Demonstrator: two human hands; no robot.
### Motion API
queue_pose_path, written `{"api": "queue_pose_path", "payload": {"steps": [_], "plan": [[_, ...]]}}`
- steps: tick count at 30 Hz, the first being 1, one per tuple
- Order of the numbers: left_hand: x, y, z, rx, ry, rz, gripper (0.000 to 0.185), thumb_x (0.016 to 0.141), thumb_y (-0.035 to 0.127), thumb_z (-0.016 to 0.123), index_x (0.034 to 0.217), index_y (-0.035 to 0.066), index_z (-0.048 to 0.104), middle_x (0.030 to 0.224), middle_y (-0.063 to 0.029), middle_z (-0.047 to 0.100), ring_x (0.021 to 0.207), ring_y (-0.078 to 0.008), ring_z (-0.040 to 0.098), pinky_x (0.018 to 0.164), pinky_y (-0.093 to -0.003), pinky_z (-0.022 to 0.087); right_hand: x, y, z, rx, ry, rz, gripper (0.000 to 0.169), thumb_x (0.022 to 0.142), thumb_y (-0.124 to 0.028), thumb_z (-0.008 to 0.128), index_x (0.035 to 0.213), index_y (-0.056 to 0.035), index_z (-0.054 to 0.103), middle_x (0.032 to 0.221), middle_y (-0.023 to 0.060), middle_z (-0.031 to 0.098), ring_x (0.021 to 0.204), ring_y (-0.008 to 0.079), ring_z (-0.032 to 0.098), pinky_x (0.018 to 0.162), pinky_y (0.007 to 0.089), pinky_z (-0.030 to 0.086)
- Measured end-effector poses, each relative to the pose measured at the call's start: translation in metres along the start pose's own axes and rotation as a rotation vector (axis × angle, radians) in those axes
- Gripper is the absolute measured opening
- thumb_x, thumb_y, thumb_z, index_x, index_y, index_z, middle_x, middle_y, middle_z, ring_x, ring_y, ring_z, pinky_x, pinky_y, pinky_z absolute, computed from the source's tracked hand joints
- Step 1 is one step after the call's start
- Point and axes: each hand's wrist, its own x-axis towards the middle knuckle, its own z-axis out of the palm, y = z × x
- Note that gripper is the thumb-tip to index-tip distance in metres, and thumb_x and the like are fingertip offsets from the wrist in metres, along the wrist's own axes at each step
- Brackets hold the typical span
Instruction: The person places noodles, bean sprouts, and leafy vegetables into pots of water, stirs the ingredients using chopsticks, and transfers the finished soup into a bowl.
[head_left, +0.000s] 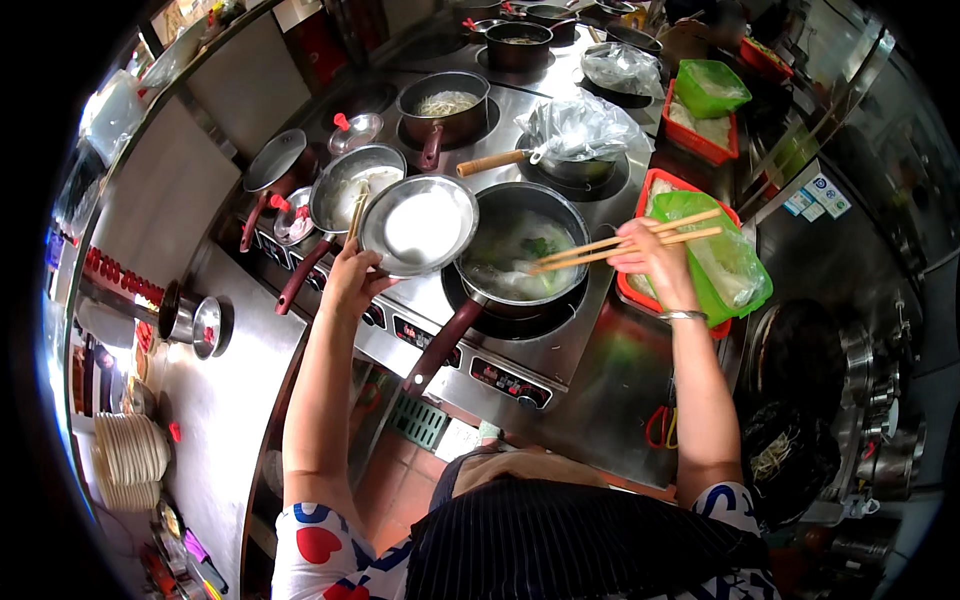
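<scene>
My left hand (358, 274) grips the rim of a shallow metal bowl (420, 225), tilted so its bright inside faces up. Thin wooden sticks (359, 213) rise beside that hand from a saucepan (341, 187) of pale liquid; I cannot tell whether the hand also holds them. Long wooden chopsticks (622, 241) are in my right hand (651, 251), their tips down in a dark saucepan (525, 292). Steaming broth with pale food and green leaves (544, 246) fills that pan. Its maroon handle (442, 349) points toward me.
Several pans crowd the steel induction range (480, 360), including one with bean sprouts (446, 103) and one under a clear plastic bag (581, 124). Red baskets hold pale food, with a green basket (720, 255) on the nearer one. Scissors (660, 427) hang at right. Plates (131, 457) stand stacked left.
</scene>
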Motion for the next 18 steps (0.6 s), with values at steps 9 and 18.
{"api": "queue_pose_path", "payload": {"steps": [9,18], "plan": [[-0.045,-0.027,-0.021,0.024,0.055,-0.044,0.034,0.075,-0.001,0.041,0.109,0.004,0.044,0.079,-0.0071,0.056,0.059,-0.0147,0.059,0.050,-0.0257,0.056,-0.003,0.008,0.009,0.058,0.015,0.020,0.024,0.088,-0.024,0.050,0.086,-0.0010,0.056,0.074,0.0099,0.057,0.058,0.0184,0.063,0.054,0.0248,0.053],[-0.084,-0.058,-0.043,-0.028,0.140,-0.104,0.035,0.074,-0.002,0.040,0.109,0.004,0.046,0.077,-0.0052,0.056,0.059,-0.0143,0.058,0.051,-0.0278,0.055,0.013,0.029,0.012,0.122,0.009,-0.018,0.024,0.087,-0.024,0.052,0.089,-0.0008,0.056,0.078,0.0111,0.058,0.062,0.0194,0.063,0.057,0.0260,0.053]]}}
